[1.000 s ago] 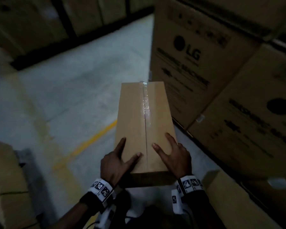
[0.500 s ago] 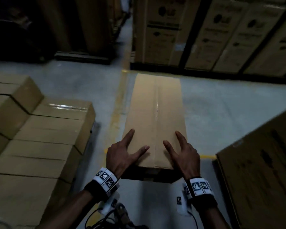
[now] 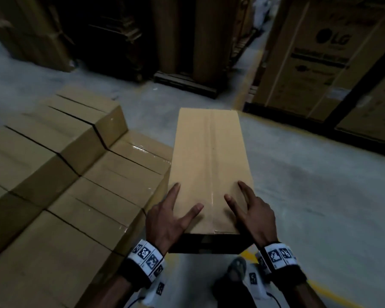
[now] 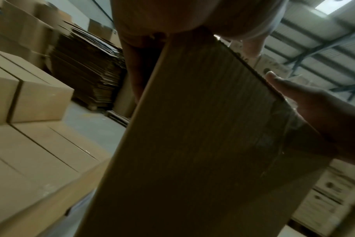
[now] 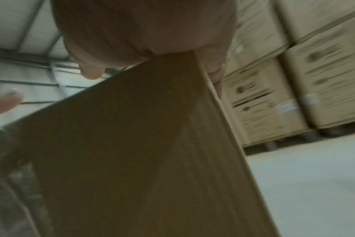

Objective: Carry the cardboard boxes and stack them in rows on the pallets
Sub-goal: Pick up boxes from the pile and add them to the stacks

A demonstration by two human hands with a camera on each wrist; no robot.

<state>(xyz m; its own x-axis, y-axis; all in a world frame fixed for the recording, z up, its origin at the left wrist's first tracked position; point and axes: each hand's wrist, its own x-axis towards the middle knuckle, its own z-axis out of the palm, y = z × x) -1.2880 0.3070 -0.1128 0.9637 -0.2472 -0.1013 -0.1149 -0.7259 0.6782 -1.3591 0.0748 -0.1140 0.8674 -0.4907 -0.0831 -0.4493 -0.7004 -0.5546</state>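
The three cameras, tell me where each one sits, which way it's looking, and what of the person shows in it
Head: on the head, looking forward and down at the carried box, the stacked boxes, both hands, a foot.
Left wrist: under the left hand, looking up along the box side; stacked boxes left.
Right wrist: under the right hand, looking up along the box; printed cartons right.
Shared: all show the carried box; both wrist views show the opposite hand's fingertips.
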